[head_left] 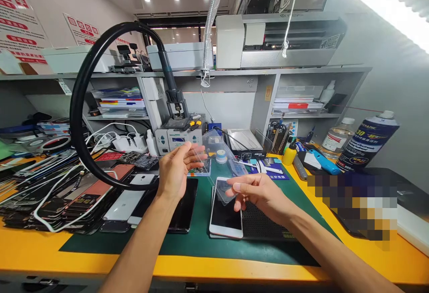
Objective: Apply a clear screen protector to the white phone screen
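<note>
A clear, thin rectangular panel with rounded corners (217, 145) is held up at a tilt between my two hands; whether it is a screen protector or a case I cannot tell. My left hand (176, 167) grips its left edge, thumb on the near side and fingers behind. Its lower corner is pinched between the thumb and fingers of my right hand (256, 190). Below the panel a white-framed phone with a black screen (226, 219) lies on the green mat (261, 250). A black tablet-like device (186, 208) lies under my left forearm.
Stacked phone parts (77, 199) cover the left side. A thick black flexible tube (75, 105) arches nearby. Behind stand a grey soldering station (177, 136) and a small round tin (220, 156). A spray can (367, 141) and a bottle (337, 138) stand on the right.
</note>
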{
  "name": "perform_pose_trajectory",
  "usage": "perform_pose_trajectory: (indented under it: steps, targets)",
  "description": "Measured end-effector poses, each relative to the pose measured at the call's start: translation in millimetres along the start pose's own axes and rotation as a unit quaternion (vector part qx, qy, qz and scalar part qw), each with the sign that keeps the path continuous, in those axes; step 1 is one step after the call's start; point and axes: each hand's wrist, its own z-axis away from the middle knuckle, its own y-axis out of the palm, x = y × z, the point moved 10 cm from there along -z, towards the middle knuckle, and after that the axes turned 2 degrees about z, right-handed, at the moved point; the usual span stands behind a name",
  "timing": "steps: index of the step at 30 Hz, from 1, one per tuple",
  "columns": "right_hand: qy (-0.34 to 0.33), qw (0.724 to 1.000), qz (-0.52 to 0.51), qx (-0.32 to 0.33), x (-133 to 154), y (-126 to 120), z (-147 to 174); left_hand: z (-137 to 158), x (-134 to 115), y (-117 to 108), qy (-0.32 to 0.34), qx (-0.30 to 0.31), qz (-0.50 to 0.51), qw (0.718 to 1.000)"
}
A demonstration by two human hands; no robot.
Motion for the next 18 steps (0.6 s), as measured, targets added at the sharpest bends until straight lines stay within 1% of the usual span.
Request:
perform_pose_trajectory:
  steps: [9,11,12,14,16,17,18]
  targets:
    - [0.013,1.000,-0.009,-0.026,-9,-8,-4,1,-8,3,0.013,0.020,0.019,1.000]
    - [0.012,0.999,-0.008,-0.031,-9,-9,-5,2,-6,6,0.006,0.034,0.029,0.999]
    - [0.009,0.999,-0.006,-0.034,-8,-9,-5,4,-3,10,-0.005,0.054,0.027,0.998]
    - [-0.001,0.999,-0.002,-0.038,-5,-10,-5,12,10,27,-0.042,0.123,-0.004,0.992]
    - [-0.018,0.999,0.006,-0.036,0,-9,-5,26,30,48,-0.085,0.212,-0.074,0.971]
    - [-0.027,0.999,0.013,-0.032,3,-8,-5,33,39,55,-0.100,0.244,-0.113,0.958]
    - [-0.036,0.999,0.020,-0.026,5,-7,-4,38,46,61,-0.099,0.265,-0.150,0.947]
